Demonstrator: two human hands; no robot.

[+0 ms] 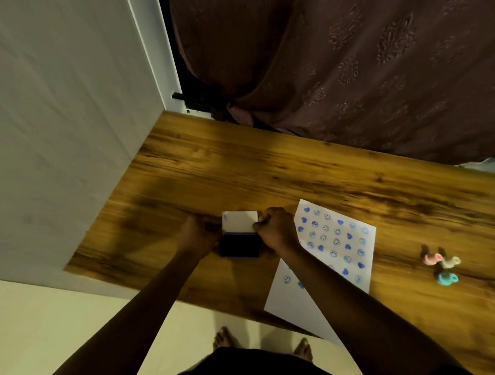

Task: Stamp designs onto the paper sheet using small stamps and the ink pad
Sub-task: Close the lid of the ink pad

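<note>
A dark blue ink pad sits open on the wooden table, its white lid raised behind it. My left hand grips the pad's left side. My right hand pinches the right edge of the lid. To the right lies the white paper sheet, printed with several blue hearts and smiley faces; my right forearm crosses its lower part. Three small stamps, pink, cream and teal, lie further right on the table.
A white cabinet wall borders the table on the left. A brown patterned curtain hangs behind the table's far edge. The paper overhangs the near table edge. My bare feet stand on a pale floor below.
</note>
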